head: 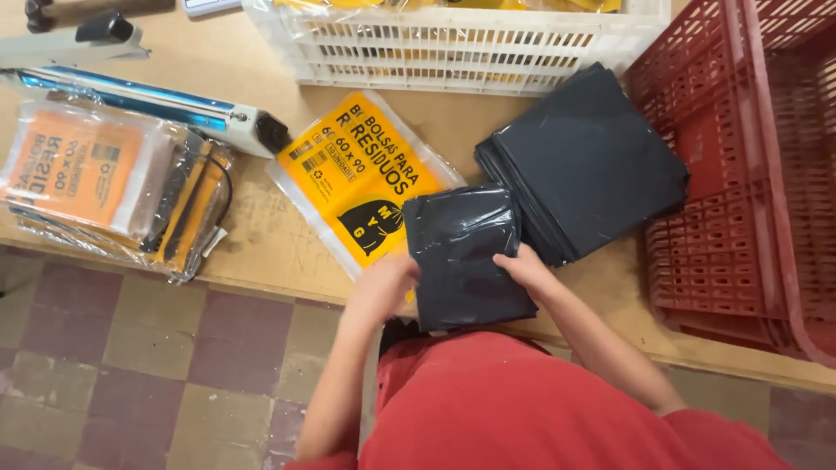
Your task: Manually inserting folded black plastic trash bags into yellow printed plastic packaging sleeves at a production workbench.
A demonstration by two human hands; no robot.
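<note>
I see both hands gripping a folded black bag bundle (466,257) at the tabletop (252,235) edge: left hand (383,287) on its left side, right hand (527,265) on its right, squaring it. Yellow-printed sleeve (361,187) lies touching, mouth toward it; black stack (588,161) just beside.

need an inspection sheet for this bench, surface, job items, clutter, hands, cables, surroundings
surface: wooden table, scuffed, bare in patches
job's things: folded black bag bundle held at the near edge; yellow printed sleeve beside it; stack of black bags to its right
clutter: pile of packed bags at left; heat sealer behind it
grippers: left hand grips the bundle's left edge; right hand its right edge
cables: black cord looping by the packed bags
surroundings: white crate, red crate, checked tile floor
</note>
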